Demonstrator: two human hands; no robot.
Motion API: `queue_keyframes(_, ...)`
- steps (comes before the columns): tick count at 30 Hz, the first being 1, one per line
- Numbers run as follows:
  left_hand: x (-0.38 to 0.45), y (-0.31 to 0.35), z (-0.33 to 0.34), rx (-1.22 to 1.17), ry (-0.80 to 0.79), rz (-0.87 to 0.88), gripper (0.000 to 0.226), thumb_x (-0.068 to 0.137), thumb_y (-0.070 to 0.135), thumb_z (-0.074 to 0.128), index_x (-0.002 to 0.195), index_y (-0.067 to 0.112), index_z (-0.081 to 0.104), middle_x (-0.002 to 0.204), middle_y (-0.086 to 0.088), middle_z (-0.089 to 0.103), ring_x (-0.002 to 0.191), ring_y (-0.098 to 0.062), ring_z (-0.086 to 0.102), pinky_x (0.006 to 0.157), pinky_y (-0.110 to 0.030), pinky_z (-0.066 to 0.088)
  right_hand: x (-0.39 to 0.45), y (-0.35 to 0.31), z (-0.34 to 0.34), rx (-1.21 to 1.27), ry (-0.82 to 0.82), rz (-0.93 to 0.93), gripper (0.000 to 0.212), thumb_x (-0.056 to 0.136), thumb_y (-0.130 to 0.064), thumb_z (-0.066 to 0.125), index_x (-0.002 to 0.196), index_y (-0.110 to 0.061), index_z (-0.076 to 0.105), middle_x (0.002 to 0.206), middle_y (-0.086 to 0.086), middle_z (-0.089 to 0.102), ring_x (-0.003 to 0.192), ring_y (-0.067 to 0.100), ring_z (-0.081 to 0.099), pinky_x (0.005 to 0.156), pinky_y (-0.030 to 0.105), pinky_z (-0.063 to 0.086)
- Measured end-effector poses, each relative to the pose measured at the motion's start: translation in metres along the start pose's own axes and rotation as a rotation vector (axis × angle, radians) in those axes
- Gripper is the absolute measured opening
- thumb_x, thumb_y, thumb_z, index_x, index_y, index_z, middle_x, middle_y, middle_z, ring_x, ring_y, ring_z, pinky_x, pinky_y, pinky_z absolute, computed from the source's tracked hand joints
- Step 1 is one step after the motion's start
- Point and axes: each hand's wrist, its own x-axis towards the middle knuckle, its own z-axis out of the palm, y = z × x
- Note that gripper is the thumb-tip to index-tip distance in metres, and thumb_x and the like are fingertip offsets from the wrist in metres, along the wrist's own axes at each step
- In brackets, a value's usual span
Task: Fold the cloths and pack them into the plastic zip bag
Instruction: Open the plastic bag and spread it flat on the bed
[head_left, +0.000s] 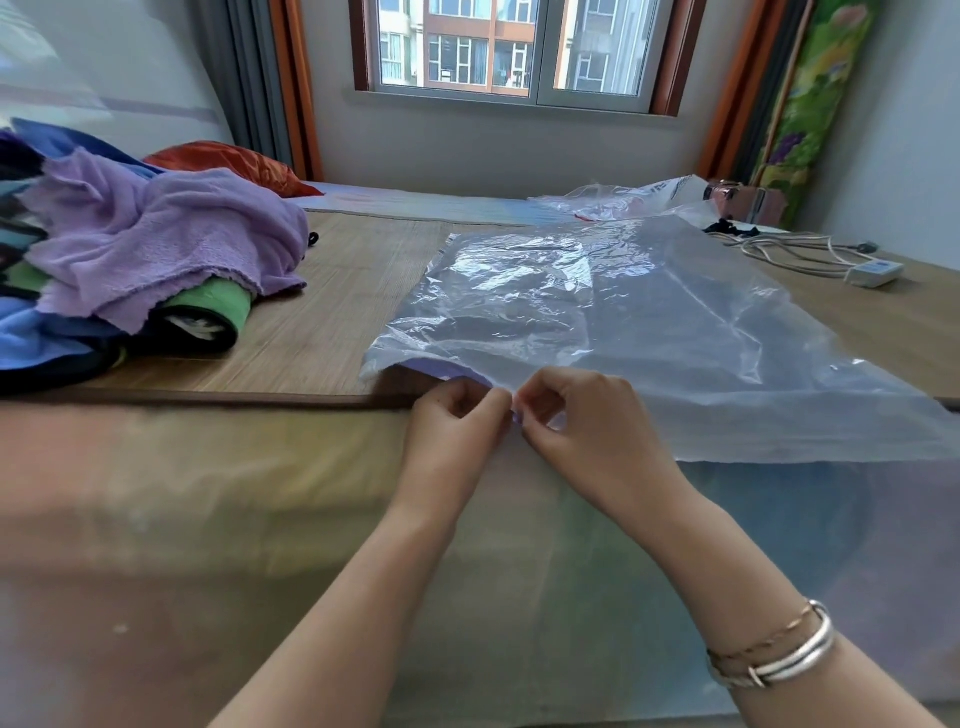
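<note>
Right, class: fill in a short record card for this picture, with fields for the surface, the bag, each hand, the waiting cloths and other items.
surface: bed with a woven mat
bag: clear plastic zip bag lying flat on the mat, near edge toward the person
left hand: pinches the bag's near edge
right hand: pinches the same edge, beside the left hand
cloths: unfolded pile at left, purple cloth on top
other items: power strip with cable at right

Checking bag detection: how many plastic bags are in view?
2. The large clear zip bag lies on the mat in front, its near edge pinched by both hands. A second crumpled plastic bag lies behind it near the window. Others may be hidden.
</note>
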Motion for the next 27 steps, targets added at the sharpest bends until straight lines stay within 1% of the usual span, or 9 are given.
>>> queue_keyframes(3,0.000,0.000,-0.002,0.161,-0.018,0.110,0.020,0.088,0.011,0.062,0.069,0.005,0.061,0.061,0.002,0.055,0.062,-0.006,0.047,0.061,-0.024,0.038,0.003,0.002,0.000,0.020,-0.020,0.026,0.004,0.081,-0.021,0.067,0.080,-0.022,0.071,0.077,-0.005,0.072,0.077,0.013,0.067,0.076,0.033,0.052)
queue_keyframes(6,-0.001,0.001,-0.002,0.193,-0.043,0.196,0.025,0.084,0.013,0.064,0.072,-0.007,0.056,0.061,-0.003,0.048,0.061,-0.008,0.041,0.056,-0.025,0.032,0.002,0.000,-0.001,-0.001,0.014,0.047,0.006,0.081,-0.026,0.068,0.079,-0.022,0.071,0.076,-0.005,0.071,0.077,0.015,0.066,0.074,0.033,0.052)
queue_keyframes(9,-0.002,0.002,-0.003,0.157,-0.046,0.235,0.031,0.074,0.022,0.057,0.073,-0.009,0.054,0.061,-0.001,0.048,0.060,-0.006,0.041,0.055,-0.024,0.033,-0.002,-0.009,0.003,-0.061,0.052,0.063,0.010,0.082,-0.030,0.066,0.077,-0.022,0.064,0.073,-0.007,0.069,0.076,0.016,0.065,0.072,0.031,0.050)
queue_keyframes(14,-0.003,-0.004,-0.006,0.131,0.004,0.188,0.018,0.082,0.010,0.062,0.066,0.004,0.054,0.054,0.010,0.048,0.055,-0.001,0.040,0.052,-0.018,0.033,0.001,-0.014,0.011,-0.049,0.120,0.117,0.011,0.079,-0.026,0.066,0.073,-0.019,0.060,0.070,-0.005,0.066,0.073,0.018,0.064,0.067,0.030,0.048)
queue_keyframes(17,-0.002,-0.006,-0.007,0.109,0.022,0.162,0.020,0.078,0.016,0.061,0.064,0.005,0.052,0.057,0.002,0.046,0.058,-0.006,0.040,0.055,-0.025,0.033,0.005,-0.015,0.014,0.010,0.127,0.141,0.011,0.079,-0.023,0.067,0.071,-0.018,0.061,0.068,-0.005,0.065,0.070,0.017,0.063,0.064,0.028,0.047)
queue_keyframes(19,-0.001,-0.005,-0.007,0.106,0.034,0.161,0.031,0.075,0.024,0.058,0.069,-0.006,0.052,0.062,-0.007,0.048,0.063,-0.010,0.041,0.059,-0.028,0.033,0.008,-0.014,0.013,0.037,0.102,0.142,0.011,0.081,-0.020,0.067,0.071,-0.018,0.061,0.066,-0.007,0.063,0.067,0.014,0.062,0.061,0.022,0.044)
queue_keyframes(22,0.004,-0.002,-0.008,0.146,0.007,0.117,0.030,0.086,0.022,0.061,0.073,-0.004,0.055,0.066,-0.008,0.054,0.063,-0.008,0.044,0.060,-0.025,0.036,0.011,-0.012,0.010,0.074,0.053,0.135,0.010,0.081,-0.019,0.069,0.072,-0.017,0.064,0.064,-0.010,0.062,0.064,0.007,0.060,0.056,0.010,0.038)
queue_keyframes(24,0.008,-0.001,-0.009,0.214,-0.022,0.117,0.030,0.093,0.016,0.058,0.067,0.003,0.052,0.060,-0.002,0.049,0.059,-0.006,0.041,0.057,-0.024,0.034,0.010,-0.009,0.010,0.080,0.028,0.129,0.009,0.080,-0.020,0.069,0.073,-0.016,0.065,0.066,-0.008,0.064,0.067,0.009,0.063,0.060,0.017,0.043)
queue_keyframes(27,0.008,-0.003,-0.010,0.240,-0.099,0.169,0.037,0.088,0.027,0.057,0.075,-0.007,0.054,0.065,-0.016,0.052,0.066,-0.011,0.043,0.062,-0.029,0.033,0.009,-0.006,0.011,0.032,-0.025,0.152,0.014,0.081,-0.029,0.068,0.073,-0.019,0.061,0.068,-0.009,0.064,0.072,0.012,0.064,0.066,0.026,0.049)
